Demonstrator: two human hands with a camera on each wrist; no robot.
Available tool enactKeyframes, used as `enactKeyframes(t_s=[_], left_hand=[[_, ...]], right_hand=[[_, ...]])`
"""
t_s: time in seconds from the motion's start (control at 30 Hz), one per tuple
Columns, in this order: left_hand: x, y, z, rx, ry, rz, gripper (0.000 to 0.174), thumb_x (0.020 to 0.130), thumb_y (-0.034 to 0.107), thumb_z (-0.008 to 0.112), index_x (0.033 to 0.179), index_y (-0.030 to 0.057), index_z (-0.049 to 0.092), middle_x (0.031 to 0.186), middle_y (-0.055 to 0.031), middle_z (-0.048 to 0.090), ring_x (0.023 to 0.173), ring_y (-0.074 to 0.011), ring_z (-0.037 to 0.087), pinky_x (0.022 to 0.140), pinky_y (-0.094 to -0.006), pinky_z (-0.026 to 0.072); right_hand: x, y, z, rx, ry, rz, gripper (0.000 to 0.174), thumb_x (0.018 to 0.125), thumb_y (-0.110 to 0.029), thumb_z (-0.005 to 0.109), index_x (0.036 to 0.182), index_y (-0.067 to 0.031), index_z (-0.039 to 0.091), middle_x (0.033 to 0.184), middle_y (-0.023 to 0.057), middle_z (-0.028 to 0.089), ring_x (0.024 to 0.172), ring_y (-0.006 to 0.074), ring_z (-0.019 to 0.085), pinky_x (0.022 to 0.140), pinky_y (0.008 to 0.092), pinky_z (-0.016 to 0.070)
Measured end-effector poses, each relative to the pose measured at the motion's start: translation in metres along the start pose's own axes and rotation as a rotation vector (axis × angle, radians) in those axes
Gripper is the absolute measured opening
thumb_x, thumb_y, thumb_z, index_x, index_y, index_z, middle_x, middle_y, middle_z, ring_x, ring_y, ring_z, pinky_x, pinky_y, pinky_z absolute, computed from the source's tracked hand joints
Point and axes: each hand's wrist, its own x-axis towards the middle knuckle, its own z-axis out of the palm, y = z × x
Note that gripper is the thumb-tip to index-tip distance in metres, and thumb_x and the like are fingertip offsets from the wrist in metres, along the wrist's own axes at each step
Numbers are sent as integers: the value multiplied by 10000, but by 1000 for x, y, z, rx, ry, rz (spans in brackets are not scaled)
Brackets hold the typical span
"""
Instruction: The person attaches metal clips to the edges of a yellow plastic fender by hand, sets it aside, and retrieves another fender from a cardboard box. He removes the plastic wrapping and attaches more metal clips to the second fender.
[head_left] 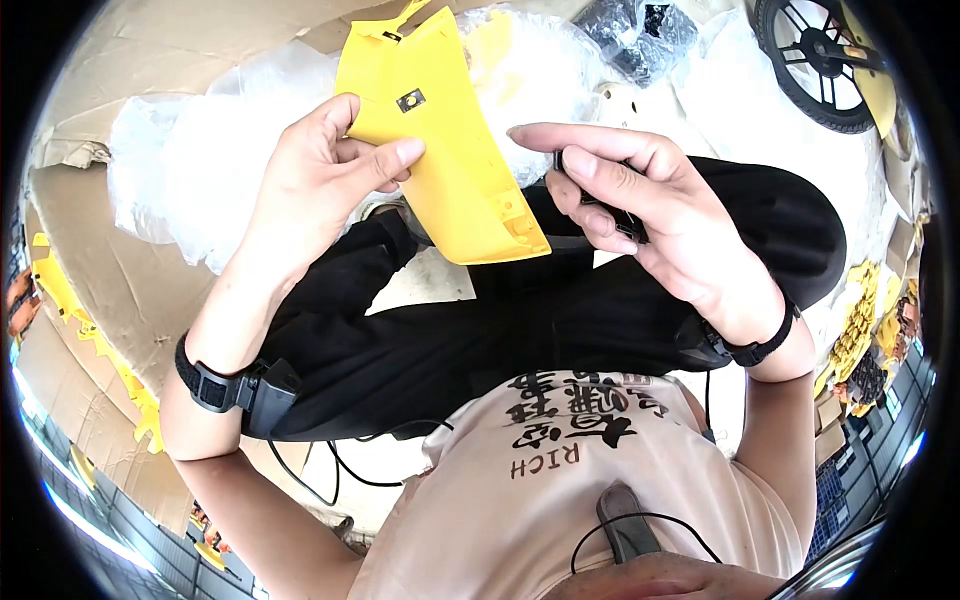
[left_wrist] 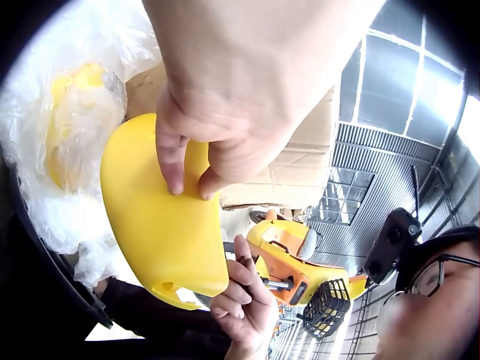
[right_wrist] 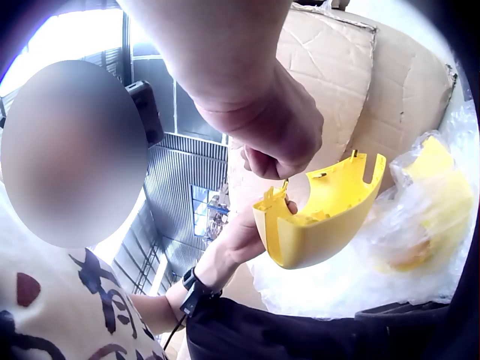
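Observation:
My left hand (head_left: 325, 170) pinches one long edge of a yellow plastic shell (head_left: 455, 190), thumb on its face. The shell tilts above the lap, with a small black metal clip (head_left: 410, 100) on it and another near its upper end. In the right wrist view the shell's hollow inside (right_wrist: 337, 195) shows, with tabs along the rim. Just right of the shell, my right hand (head_left: 650, 195) holds small black pieces (head_left: 625, 220) in its curled fingers, its index finger pointing toward the shell. The fingers partly cover these pieces, and I cannot tell their exact kind.
Clear plastic wrap (head_left: 220, 150) lies beyond the hands, some around yellow parts (left_wrist: 75, 120). Cardboard (head_left: 100, 220) spreads at the left. A black spoked wheel (head_left: 815, 60) stands at the far right. Behind, an orange-yellow vehicle (left_wrist: 285, 255) has a black basket (left_wrist: 326, 307).

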Motion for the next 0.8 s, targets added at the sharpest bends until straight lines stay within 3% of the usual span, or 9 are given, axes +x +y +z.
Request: enactKeyframes(t_s=[0.07,0.13,0.4,0.57,0.63,0.8], left_hand=[[1,0,0,-6,-1,-8,321,925,143,694,1193,3,586,1041,-41,691,862,-86,634,802,-243,505],[2,-2,2,-25,42,37,289,901,132,726,1098,-33,591,937,-48,699,755,-49,630,734,-204,520],[1,-2,1,-13,72,20,310,893,142,737,1113,-27,598,909,-43,696,764,-53,625,767,-217,515],[1,-4,1,-12,75,17,317,893,148,739,1120,-23,600,911,-45,699,779,-58,634,776,-217,515],[1,-4,-2,33,30,-1,332,925,134,692,1211,7,580,1055,-38,692,889,-86,640,829,-245,504],[0,-2,-1,38,36,-2,321,928,133,688,1203,5,583,1053,-41,692,888,-86,641,836,-248,505]], right_hand=[[-1,-5,4,-1,19,21,314,1003,-159,566,1279,-18,615,879,32,635,609,40,413,507,171,320],[-2,-6,5,-3,37,42,305,1002,-147,560,1270,-12,614,904,44,650,617,41,419,508,170,321],[-1,0,0,34,-8,-30,201,1008,-169,556,1104,-6,622,933,78,676,638,60,463,517,177,342],[-2,-2,1,-20,-30,-2,253,1006,-214,577,1121,1,647,940,83,696,633,44,464,518,162,342],[-2,-2,1,-32,-18,-2,274,1004,-229,584,1132,3,656,946,85,702,632,38,464,518,157,341],[0,-3,-2,118,-7,114,310,1001,-232,589,1192,3,655,879,40,651,621,39,463,514,153,343]])
